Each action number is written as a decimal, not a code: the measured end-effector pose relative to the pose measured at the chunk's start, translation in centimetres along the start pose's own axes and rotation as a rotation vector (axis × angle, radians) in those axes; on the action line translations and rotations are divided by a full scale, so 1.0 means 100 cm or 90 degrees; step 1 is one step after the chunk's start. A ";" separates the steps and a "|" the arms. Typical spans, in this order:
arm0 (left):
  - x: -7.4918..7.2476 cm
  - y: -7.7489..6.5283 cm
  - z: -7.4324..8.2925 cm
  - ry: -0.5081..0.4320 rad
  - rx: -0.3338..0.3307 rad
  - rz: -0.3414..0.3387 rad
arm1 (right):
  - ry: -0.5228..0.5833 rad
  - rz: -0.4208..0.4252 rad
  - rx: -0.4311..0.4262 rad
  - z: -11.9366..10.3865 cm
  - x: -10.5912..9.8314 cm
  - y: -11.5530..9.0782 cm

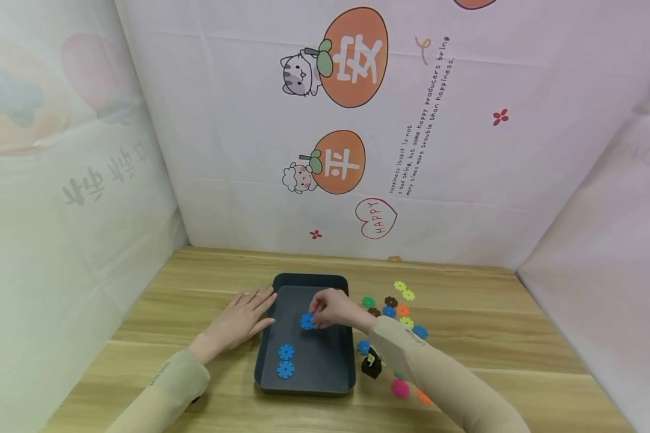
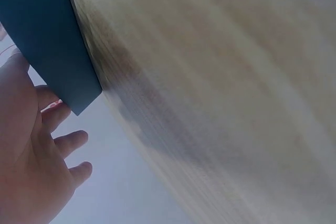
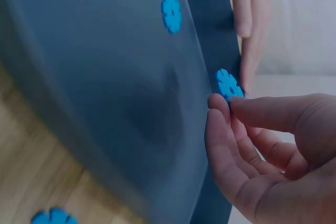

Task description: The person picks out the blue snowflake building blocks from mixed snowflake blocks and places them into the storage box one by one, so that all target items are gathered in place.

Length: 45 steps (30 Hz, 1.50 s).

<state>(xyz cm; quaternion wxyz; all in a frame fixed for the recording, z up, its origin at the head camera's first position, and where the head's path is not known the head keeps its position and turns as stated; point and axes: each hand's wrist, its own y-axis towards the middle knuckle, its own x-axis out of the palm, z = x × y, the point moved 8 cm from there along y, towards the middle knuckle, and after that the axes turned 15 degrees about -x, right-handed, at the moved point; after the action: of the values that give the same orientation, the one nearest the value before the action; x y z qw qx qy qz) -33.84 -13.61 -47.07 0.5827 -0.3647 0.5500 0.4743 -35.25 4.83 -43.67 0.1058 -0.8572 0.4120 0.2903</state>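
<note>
My right hand (image 1: 331, 308) pinches a blue flower-shaped disc (image 1: 307, 321) between thumb and fingertips, over the dark grey tray (image 1: 303, 391). The right wrist view shows the same notched disc (image 3: 229, 84) standing out past the fingertips. Two more blue discs (image 1: 285, 361) lie side by side in the tray's near left part. At the tray's left side, my left hand (image 1: 245, 317) rests with fingers spread and straight, the fingertips at the rim. In the left wrist view, that hand (image 2: 37, 145) sits beside the tray's outer wall (image 2: 58, 51).
Right of the tray, loose discs lie scattered on the wooden table (image 1: 482, 337): yellow (image 1: 399, 285), green (image 1: 368, 302), brown (image 1: 391, 302), orange (image 1: 402, 310) and pink (image 1: 401, 388). A small black object (image 1: 371, 364) stands near the tray's right edge. Printed cloth walls (image 1: 238, 180) enclose the table.
</note>
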 end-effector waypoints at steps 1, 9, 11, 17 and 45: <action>0.000 0.000 0.000 -0.001 -0.001 -0.001 | -0.001 -0.001 -0.001 -0.001 0.003 0.002; 0.000 -0.001 0.000 -0.004 -0.004 -0.003 | -0.040 -0.019 0.005 -0.001 0.026 0.016; -0.001 -0.002 0.000 -0.004 -0.003 -0.001 | -0.043 -0.023 0.007 -0.001 0.030 0.018; -0.001 -0.001 0.000 0.000 0.002 0.005 | -0.041 -0.026 0.004 -0.002 0.038 0.022; 0.001 0.000 -0.002 -0.002 -0.004 -0.004 | -0.074 -0.036 0.004 0.002 0.051 0.024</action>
<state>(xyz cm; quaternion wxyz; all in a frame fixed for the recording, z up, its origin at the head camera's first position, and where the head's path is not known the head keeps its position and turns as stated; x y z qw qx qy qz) -33.91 -13.75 -47.20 0.5839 -0.3673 0.5466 0.4748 -34.66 0.07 -46.70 0.1403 -0.8498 0.3817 0.3354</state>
